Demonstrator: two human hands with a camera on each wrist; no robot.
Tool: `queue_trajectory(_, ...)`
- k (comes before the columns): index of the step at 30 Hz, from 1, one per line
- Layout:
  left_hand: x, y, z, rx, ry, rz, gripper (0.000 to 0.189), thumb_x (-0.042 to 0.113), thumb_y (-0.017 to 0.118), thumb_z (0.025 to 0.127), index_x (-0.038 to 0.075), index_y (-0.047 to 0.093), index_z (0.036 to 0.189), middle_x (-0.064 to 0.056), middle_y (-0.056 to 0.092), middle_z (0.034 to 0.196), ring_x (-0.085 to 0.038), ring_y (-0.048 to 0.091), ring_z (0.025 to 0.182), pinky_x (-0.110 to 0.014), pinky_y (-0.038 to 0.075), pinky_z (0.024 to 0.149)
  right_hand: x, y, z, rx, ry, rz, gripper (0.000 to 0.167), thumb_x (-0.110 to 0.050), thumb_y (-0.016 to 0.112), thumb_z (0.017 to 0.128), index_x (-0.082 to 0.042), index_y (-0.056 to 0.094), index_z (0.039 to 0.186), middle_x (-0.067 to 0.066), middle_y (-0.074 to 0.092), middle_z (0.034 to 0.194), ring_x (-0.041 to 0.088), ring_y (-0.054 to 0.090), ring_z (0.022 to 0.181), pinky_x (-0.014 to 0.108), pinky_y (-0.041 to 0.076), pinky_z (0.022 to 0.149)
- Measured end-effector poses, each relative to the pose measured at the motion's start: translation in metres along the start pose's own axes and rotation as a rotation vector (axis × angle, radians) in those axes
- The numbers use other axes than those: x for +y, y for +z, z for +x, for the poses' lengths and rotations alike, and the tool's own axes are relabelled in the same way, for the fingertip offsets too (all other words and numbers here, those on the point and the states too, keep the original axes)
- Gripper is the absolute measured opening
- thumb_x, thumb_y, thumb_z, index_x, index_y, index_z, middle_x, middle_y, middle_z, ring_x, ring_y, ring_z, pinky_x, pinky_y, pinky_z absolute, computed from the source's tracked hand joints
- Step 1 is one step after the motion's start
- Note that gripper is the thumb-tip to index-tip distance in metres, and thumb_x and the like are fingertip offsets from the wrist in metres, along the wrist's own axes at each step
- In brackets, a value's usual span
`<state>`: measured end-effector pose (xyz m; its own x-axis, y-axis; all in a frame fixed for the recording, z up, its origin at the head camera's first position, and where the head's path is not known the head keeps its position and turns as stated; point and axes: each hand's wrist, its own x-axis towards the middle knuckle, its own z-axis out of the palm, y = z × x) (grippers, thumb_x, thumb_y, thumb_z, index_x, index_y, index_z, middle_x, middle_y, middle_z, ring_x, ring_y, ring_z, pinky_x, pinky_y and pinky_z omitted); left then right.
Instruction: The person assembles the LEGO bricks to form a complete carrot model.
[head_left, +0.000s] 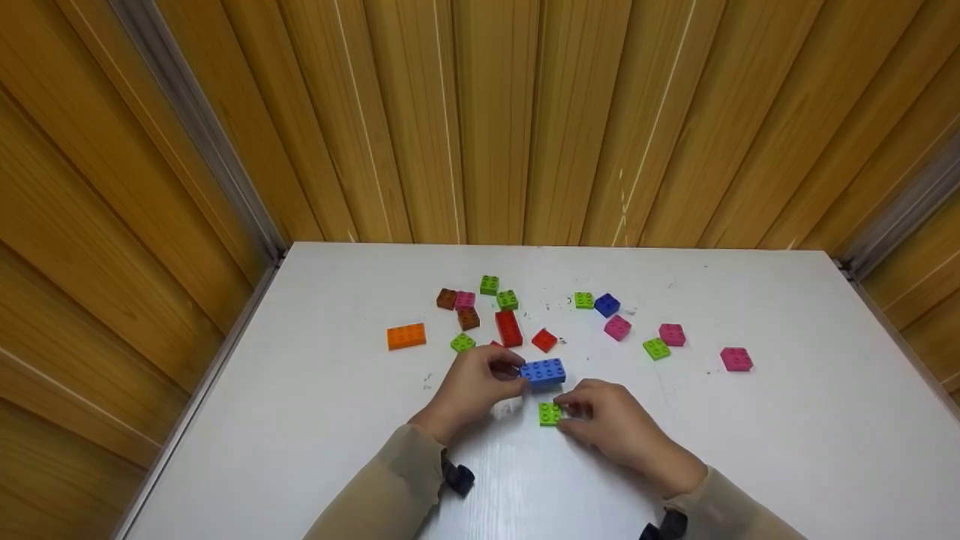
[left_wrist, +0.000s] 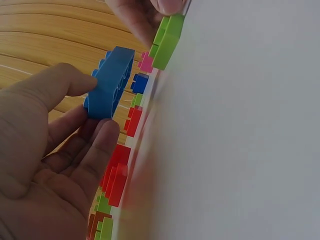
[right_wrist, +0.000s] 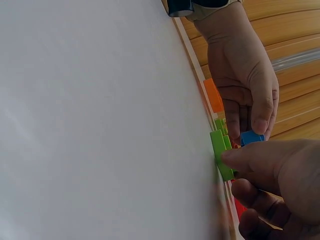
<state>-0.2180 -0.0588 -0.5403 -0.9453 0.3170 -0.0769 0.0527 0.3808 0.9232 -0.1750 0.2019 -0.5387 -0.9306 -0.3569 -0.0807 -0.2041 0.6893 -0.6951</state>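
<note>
My left hand [head_left: 474,384] pinches one end of a blue eight-stud toy brick [head_left: 543,372] between thumb and fingers. In the left wrist view this blue brick [left_wrist: 111,84] is raised off the table, studs turned up. Nearer the front, my right hand [head_left: 616,426] holds a lime green four-stud brick [head_left: 549,414] by its right side. That green brick [right_wrist: 219,150] sits at the tabletop in the right wrist view, the thumb against it. A small gap separates the two bricks. Just beyond the left fingers, a red brick [head_left: 496,346] is mostly hidden.
Behind the hands lie loose bricks: a long red one [head_left: 508,329], a small red one [head_left: 544,340], an orange one [head_left: 406,336], and several brown, pink and green ones. A dark blue brick [head_left: 607,304] is farther right. Wood-patterned walls [head_left: 495,120] enclose the white table [head_left: 300,420].
</note>
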Motion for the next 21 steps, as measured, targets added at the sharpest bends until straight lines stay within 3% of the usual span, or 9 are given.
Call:
queue_trajectory(10, 0.002, -0.006, -0.002, -0.058, 0.012, -0.047, 0.026, 0.017, 0.089, 0.098, 0.022, 0.083, 0.124, 0.002, 0.081, 0.119, -0.015, 0.078, 0.108, -0.033, 0.066, 0.103, 0.002, 0.0, 0.002, -0.005, 0.037, 0.074, 0.031, -0.018, 0.091, 0.095, -0.017, 0.087, 0.126, -0.005, 0.072, 0.1, 0.017, 0.062, 0.093, 0.024, 0.052, 0.076)
queue_trajectory(21, -0.001, -0.012, -0.004, -0.121, 0.042, -0.082, 0.027, 0.016, 0.089, 0.097, 0.023, 0.083, 0.123, 0.001, 0.08, 0.119, -0.018, 0.077, 0.108, -0.032, 0.067, 0.102, 0.007, -0.002, 0.003, 0.042, 0.006, 0.074, 0.014, -0.02, 0.093, 0.094, -0.017, 0.089, 0.107, -0.004, 0.073, 0.094, 0.015, 0.061, 0.086, 0.024, 0.05, 0.072)
